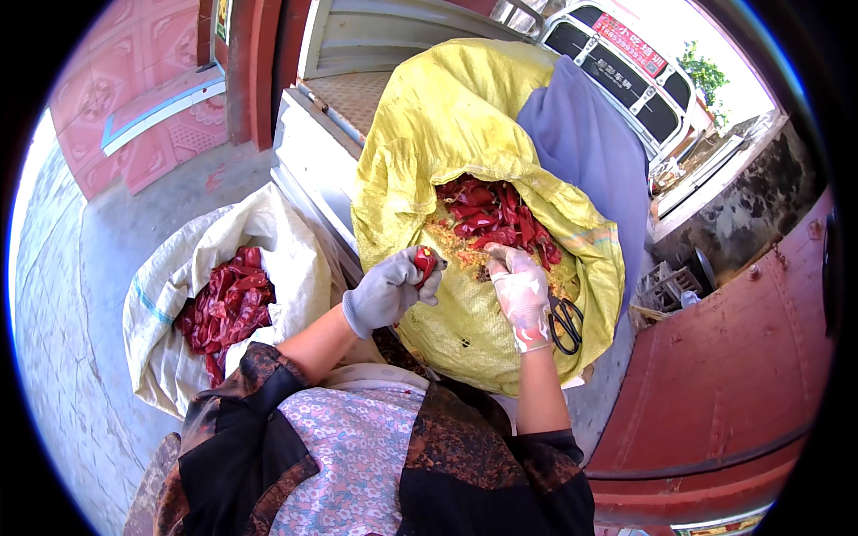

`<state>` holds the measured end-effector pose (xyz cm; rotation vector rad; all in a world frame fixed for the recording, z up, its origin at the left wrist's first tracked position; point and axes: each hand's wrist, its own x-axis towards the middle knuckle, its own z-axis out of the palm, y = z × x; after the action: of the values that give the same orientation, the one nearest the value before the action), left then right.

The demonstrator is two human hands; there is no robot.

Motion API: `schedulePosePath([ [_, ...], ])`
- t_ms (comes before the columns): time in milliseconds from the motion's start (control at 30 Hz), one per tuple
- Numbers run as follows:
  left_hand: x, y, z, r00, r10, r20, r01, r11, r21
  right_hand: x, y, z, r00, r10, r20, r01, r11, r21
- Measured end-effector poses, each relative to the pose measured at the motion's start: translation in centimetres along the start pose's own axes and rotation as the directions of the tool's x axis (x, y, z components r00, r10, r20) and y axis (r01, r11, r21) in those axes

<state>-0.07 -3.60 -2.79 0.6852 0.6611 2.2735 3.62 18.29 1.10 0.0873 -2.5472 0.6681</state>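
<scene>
Nearest: floral apron (353, 447). Just past it, left hand (389, 293), grey glove, fingers closed around one red pepper (425, 264), held up over the front of the yellow sack (447, 116). Right hand (518, 290), pale stained glove, a little apart from that pepper; fingers bent toward the seed litter, can't tell if anything's pinched in them.

Handling, my take: light grip on the pepper, skin looks easy to split. Turn the pale-marked end toward the right fingers, thumb clear of it. Work over the yellow sack so loose bits land there. Mind the black-handled scissors (566, 326), right beside the right wrist.

Pepper: glossy deep red, small yellowish patch, dark spot next to it. Too small to tell stem from cut. Mostly hidden by glove.

Beyond the hands: yellow-orange seed litter (465, 250) on the sack fabric, then a heap of red peppers (487, 210) in the sack mouth, shiny, some wrinkled or flattened. Off left, white sack (156, 277) with more dark red pieces (232, 308). Farther: purple-blue cloth (585, 125) against the yellow sack, white vehicle (617, 76) at the back.
</scene>
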Motion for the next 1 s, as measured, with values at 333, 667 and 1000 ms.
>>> schedulePosePath([
  [333,-1.0,1.6,1.4,0.998,-0.053,-0.037,0.055,0.997,0.047,7.3,-0.8,2.6,0.971,-0.021,0.239,0.161,0.797,-0.583],
  [667,-0.4,1.4,0.6,0.97,0.033,-0.242,0.035,0.963,0.269,7.3,-1.3,-0.6,0.976,-0.123,-0.181,0.073,0.963,-0.258],
  [1000,1.1,2.1,3.4,0.933,0.333,-0.137,-0.185,0.77,0.611,1.5,-8.1,0.0,0.876,0.417,0.241,-0.471,0.636,0.612],
])
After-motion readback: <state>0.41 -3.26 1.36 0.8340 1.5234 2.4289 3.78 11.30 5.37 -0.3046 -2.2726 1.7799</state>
